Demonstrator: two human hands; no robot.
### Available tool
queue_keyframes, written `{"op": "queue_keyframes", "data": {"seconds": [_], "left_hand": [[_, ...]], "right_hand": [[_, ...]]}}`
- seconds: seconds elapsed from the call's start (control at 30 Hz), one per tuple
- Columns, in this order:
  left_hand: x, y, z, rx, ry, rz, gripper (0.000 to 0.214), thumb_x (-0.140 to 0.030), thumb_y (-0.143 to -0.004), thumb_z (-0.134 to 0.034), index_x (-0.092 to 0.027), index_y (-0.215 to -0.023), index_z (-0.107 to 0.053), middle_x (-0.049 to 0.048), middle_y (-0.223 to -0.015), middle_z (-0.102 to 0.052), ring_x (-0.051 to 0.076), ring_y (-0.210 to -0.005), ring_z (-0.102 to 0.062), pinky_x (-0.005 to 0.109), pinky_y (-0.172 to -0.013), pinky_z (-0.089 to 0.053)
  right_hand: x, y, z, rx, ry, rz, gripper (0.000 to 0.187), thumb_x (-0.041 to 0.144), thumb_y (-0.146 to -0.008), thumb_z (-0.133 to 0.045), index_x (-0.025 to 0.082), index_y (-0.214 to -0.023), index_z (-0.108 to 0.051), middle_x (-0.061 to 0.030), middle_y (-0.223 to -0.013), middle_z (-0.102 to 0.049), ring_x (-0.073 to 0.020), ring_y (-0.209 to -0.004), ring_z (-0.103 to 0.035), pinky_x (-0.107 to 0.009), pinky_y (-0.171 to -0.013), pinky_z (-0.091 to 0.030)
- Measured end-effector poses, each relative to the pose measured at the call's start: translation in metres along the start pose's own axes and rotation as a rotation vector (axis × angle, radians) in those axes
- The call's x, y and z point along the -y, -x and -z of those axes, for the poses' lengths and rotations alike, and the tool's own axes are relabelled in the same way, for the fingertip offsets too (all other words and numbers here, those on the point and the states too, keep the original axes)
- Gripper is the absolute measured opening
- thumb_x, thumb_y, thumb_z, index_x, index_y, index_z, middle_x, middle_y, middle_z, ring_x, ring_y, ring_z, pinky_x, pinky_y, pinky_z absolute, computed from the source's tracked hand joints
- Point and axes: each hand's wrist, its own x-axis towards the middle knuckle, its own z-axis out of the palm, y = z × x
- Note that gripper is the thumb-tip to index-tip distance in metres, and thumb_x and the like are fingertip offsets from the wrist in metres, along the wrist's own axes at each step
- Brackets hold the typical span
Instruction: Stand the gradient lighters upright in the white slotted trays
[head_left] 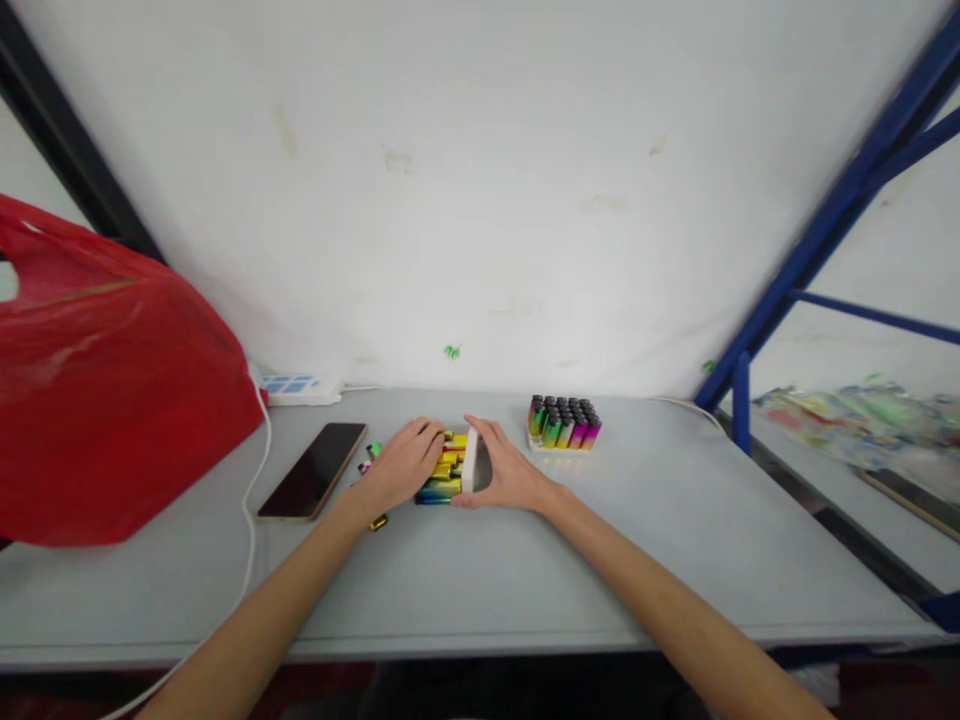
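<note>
A white tray (470,460) stands tipped on its side on the table, with several shiny coloured lighters (441,489) lying sideways against it. My right hand (510,472) grips the tray from the right, thumb at the near edge and fingers at the far edge. Over the lighters' left part lies my left hand (405,465), its fingers curled onto them; the fingertips are partly hidden. Beside and under that hand are a few loose lighters, including a gold one (379,522). Further right, an upright block of lighters (564,424) with black tops sits in a pale tray.
On the left are a dark phone (315,472), a white power strip (304,388) and a big red plastic bag (112,400). A white cable (251,510) runs down over the table's front edge. A blue metal frame (810,230) borders the grey table (675,540) at right.
</note>
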Motion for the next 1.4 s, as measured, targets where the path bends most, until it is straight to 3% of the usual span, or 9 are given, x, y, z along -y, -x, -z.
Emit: {"op": "queue_keyframes", "data": {"seconds": [0.13,0.37,0.47,0.57,0.7,0.93,1.17,1.27,1.4], "left_hand": [[0.008,0.002,0.003,-0.069,0.163,0.205,0.044,-0.032,-0.103,-0.024,-0.017,-0.109,-0.065,0.0125,-0.114,-0.07,0.026,-0.112,-0.061,0.044,-0.104,-0.047],[0.004,-0.001,0.019,-0.072,0.21,0.302,0.043,-0.04,-0.103,-0.034,-0.019,-0.121,-0.067,0.0103,-0.124,-0.071,0.026,-0.116,-0.064,0.041,-0.106,-0.045],[-0.012,-0.005,0.02,-0.075,0.125,0.237,0.045,-0.037,-0.104,-0.029,-0.018,-0.12,-0.067,0.0113,-0.123,-0.071,0.026,-0.116,-0.063,0.046,-0.111,-0.04],[-0.032,-0.009,0.012,-0.053,0.043,0.084,0.04,-0.031,-0.104,-0.03,-0.02,-0.12,-0.065,0.0101,-0.125,-0.069,0.025,-0.12,-0.059,0.05,-0.117,-0.03],[-0.052,-0.01,0.003,0.011,-0.043,0.022,0.034,-0.024,-0.1,-0.037,-0.021,-0.121,-0.063,0.0115,-0.118,-0.069,0.027,-0.116,-0.058,0.047,-0.109,-0.038],[-0.04,-0.005,0.004,0.007,-0.139,0.031,0.03,-0.028,-0.101,-0.037,-0.02,-0.102,-0.066,0.0111,-0.106,-0.067,0.027,-0.109,-0.059,0.045,-0.104,-0.043],[-0.016,0.0,0.001,-0.031,-0.034,0.082,0.033,-0.022,-0.099,-0.037,-0.018,-0.112,-0.067,0.0105,-0.116,-0.07,0.025,-0.112,-0.062,0.045,-0.109,-0.042],[-0.025,-0.001,0.006,-0.071,-0.058,0.083,0.037,-0.022,-0.1,-0.036,-0.019,-0.123,-0.065,0.0117,-0.126,-0.068,0.027,-0.123,-0.058,0.051,-0.115,-0.034],[-0.054,-0.002,0.007,-0.078,-0.078,0.018,0.038,-0.025,-0.102,-0.035,-0.019,-0.129,-0.061,0.0122,-0.133,-0.064,0.027,-0.131,-0.053,0.054,-0.12,-0.025]], "right_hand": [[-0.001,0.006,0.004,-0.021,-0.003,0.0,0.126,0.06,-0.064,-0.087,0.024,-0.16,-0.014,-0.0162,-0.153,-0.031,-0.0302,-0.144,-0.036,-0.047,-0.123,-0.03],[-0.001,0.012,0.009,-0.034,-0.001,-0.016,0.125,0.064,-0.063,-0.086,0.026,-0.159,-0.016,-0.0152,-0.152,-0.032,-0.0305,-0.143,-0.036,-0.048,-0.122,-0.03],[-0.001,0.011,0.008,-0.03,-0.002,-0.023,0.126,0.065,-0.062,-0.086,0.026,-0.159,-0.016,-0.0151,-0.152,-0.032,-0.0302,-0.143,-0.036,-0.047,-0.122,-0.03],[-0.001,0.01,0.007,-0.028,-0.006,-0.023,0.128,0.064,-0.06,-0.088,0.026,-0.16,-0.016,-0.0153,-0.152,-0.031,-0.0298,-0.143,-0.036,-0.046,-0.123,-0.03],[0.0,0.01,0.007,-0.021,-0.021,-0.024,0.129,0.063,-0.059,-0.089,0.027,-0.159,-0.016,-0.0147,-0.152,-0.03,-0.0293,-0.144,-0.035,-0.045,-0.123,-0.03],[-0.003,0.014,0.012,-0.03,0.015,-0.028,0.122,0.061,-0.062,-0.087,0.027,-0.158,-0.019,-0.015,-0.152,-0.032,-0.0301,-0.144,-0.036,-0.047,-0.122,-0.031],[-0.007,0.021,0.029,-0.035,0.008,0.007,0.122,0.061,-0.062,-0.088,0.026,-0.157,-0.02,-0.0151,-0.152,-0.031,-0.0295,-0.142,-0.038,-0.046,-0.119,-0.037],[-0.007,0.02,0.031,-0.042,0.016,0.014,0.122,0.06,-0.062,-0.088,0.026,-0.157,-0.02,-0.0148,-0.152,-0.031,-0.0299,-0.143,-0.037,-0.046,-0.12,-0.035],[-0.007,0.018,0.033,-0.023,0.043,0.001,0.126,0.062,-0.06,-0.089,0.026,-0.158,-0.019,-0.0146,-0.152,-0.032,-0.0302,-0.145,-0.035,-0.046,-0.123,-0.029]]}}
